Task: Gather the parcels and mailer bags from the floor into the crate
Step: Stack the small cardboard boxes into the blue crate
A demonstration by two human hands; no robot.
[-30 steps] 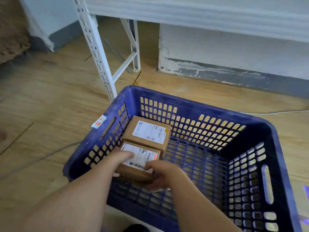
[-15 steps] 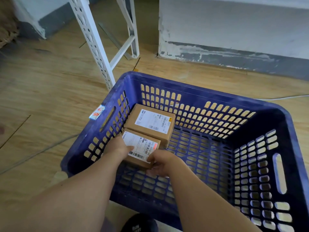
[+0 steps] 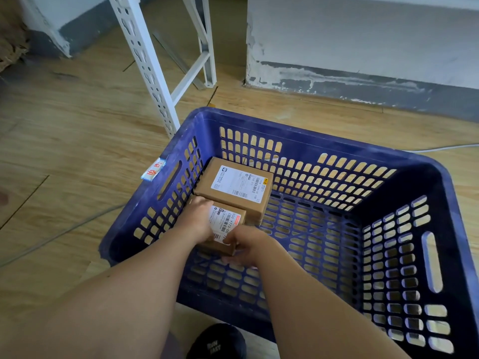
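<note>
A dark blue slotted plastic crate point(image 3: 298, 141) stands on the wooden floor. Inside, in its far left corner, lies a brown cardboard parcel point(image 3: 233, 193) with a white shipping label. A smaller labelled parcel point(image 3: 226, 224) sits just in front of it, low in the crate near the left wall. My left hand point(image 3: 197, 220) grips this smaller parcel's left side. My right hand point(image 3: 246, 248) holds its near right corner, fingers curled under the edge. Whether the parcel rests on the crate's bottom is hidden by my hands.
A white perforated metal shelf leg point(image 3: 145, 66) stands just behind the crate's left corner. A white wall with grey skirting point(image 3: 363, 81) runs behind. A white cable point(image 3: 445, 149) lies on the floor at right. A dark shoe tip point(image 3: 217, 343) shows at the bottom edge.
Both hands have lowered the smaller parcel deeper into the crate, close against the larger one. The view has tilted down and closer.
</note>
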